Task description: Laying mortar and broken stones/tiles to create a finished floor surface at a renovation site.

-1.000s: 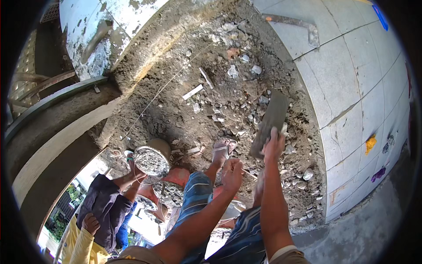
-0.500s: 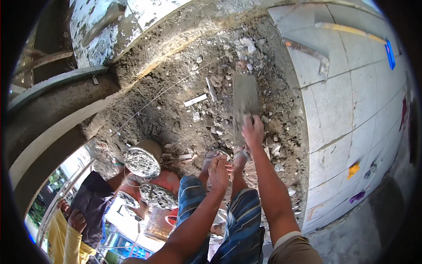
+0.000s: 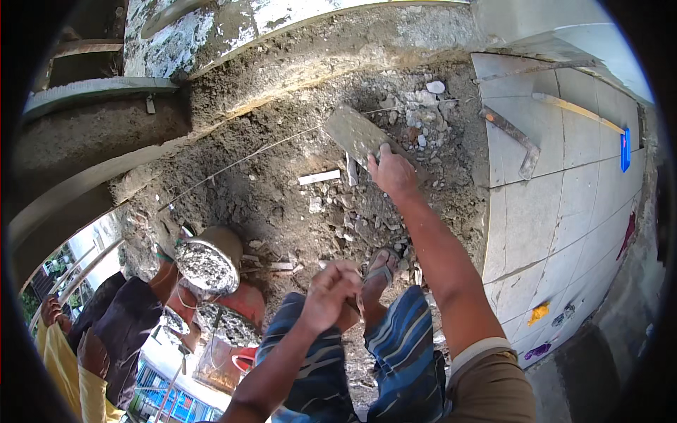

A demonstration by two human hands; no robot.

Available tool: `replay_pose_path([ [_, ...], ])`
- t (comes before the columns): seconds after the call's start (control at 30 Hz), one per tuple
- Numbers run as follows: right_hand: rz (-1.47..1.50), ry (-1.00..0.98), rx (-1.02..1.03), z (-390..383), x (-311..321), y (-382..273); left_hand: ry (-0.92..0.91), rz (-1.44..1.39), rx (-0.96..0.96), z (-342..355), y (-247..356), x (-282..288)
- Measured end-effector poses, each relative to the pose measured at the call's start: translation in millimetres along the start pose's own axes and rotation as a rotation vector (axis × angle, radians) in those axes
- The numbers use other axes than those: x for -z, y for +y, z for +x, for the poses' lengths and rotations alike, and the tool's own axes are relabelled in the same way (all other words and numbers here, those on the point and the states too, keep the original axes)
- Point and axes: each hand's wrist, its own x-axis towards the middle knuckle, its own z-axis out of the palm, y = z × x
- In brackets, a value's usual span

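My right hand [image 3: 395, 173] grips a flat, rectangular, mortar-coated float [image 3: 354, 132] near its right end. The float is slanted, its far end toward the upper left, over rough soil and rubble next to a taut string [image 3: 271, 146]. How the fingers wrap the float is partly hidden by the hand. In front of my knees is my left hand [image 3: 331, 295], its fingers curled together. Whatever lies inside them, if anything, cannot be made out. A short white strip [image 3: 319, 178] lies on the soil left of the float.
At the left, a bucket [image 3: 231, 248] of grey mix is near a person in dark clothing [image 3: 134, 324]. On the tiled surface [image 3: 525, 218] at the right lie a hammer-like tool [image 3: 509, 132] and a wooden-handled tool with a blue end [image 3: 625, 149]. A ledge runs along the far side.
My right hand has moved the float away from my feet and swung its far end leftward. My left hand has shifted slightly left. The whole view has shifted too.
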Motion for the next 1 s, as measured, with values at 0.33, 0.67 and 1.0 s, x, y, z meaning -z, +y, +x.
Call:
replay_pose_path([
  [0.33,-0.097,-0.030,0.064,-38.2,0.7,30.4,0.139,0.598,-0.537,51.1,48.8,87.8],
  [0.67,0.050,0.065,0.024,-121.3,1.6,96.7,0.183,1.013,-0.465,65.7,36.5,86.8],
  [1.0,0.015,0.231,0.259,-40.2,11.3,82.1,0.492,1.073,-0.630,273.8,21.2,42.0],
])
